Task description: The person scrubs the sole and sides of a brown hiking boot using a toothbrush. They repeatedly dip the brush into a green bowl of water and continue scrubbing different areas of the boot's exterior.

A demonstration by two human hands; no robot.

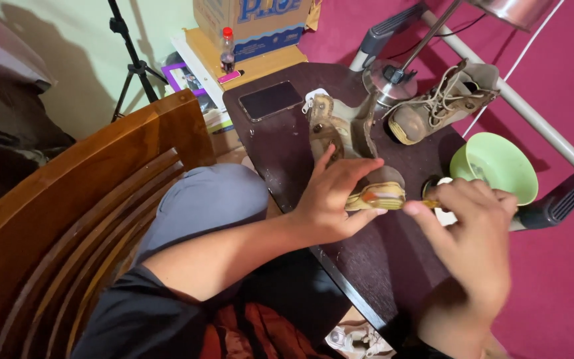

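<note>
My left hand [335, 196] grips a worn tan boot [340, 129] lying on its side on the dark table [367, 259], fingers wrapped over the toe and the yellowish sole edge [380, 196]. My right hand [470, 246] pinches a small thin tool [428, 201] whose tip touches the sole at the toe; most of the tool is hidden by the fingers. A second tan boot [443, 100] with loose laces lies further back on the table.
A green bowl [499, 166] sits just beyond my right hand. A dark phone [270, 100] lies at the table's far corner beside a metal lamp base [383, 76]. A wooden chair [81, 219] stands on the left. A bottle [227, 50] and cardboard box [254, 23] stand behind.
</note>
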